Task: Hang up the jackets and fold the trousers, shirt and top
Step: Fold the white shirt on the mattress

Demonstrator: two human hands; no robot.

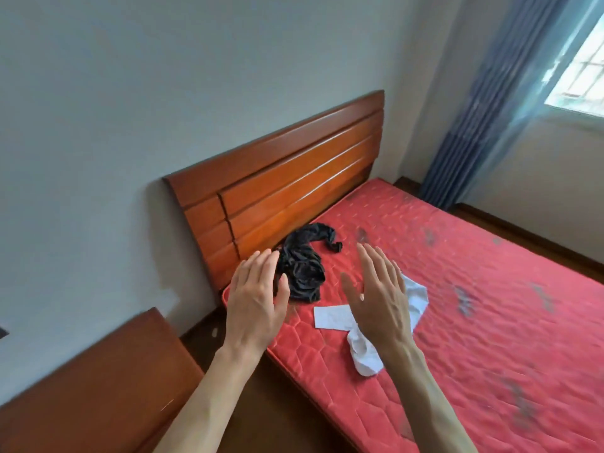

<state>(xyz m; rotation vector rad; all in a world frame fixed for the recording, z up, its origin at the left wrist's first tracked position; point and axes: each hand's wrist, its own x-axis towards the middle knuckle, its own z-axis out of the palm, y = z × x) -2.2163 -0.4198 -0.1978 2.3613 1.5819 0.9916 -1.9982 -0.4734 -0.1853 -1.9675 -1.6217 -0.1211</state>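
A crumpled black garment (304, 263) lies on the red mattress (457, 289) near the headboard corner. A white garment (333, 317) lies spread beside it, partly hidden under my right hand. My left hand (256, 300) hovers open, palm down, just left of the black garment, with its fingers overlapping the cloth's edge. My right hand (380, 297) is raised open, with its fingers together, above the white garment. Neither hand holds anything.
A wooden headboard (287, 178) stands against the grey wall. A wooden nightstand (98, 380) sits at the lower left, with a strip of dark floor between it and the bed. Blue curtains (483, 103) and a window (578, 63) are at the far right.
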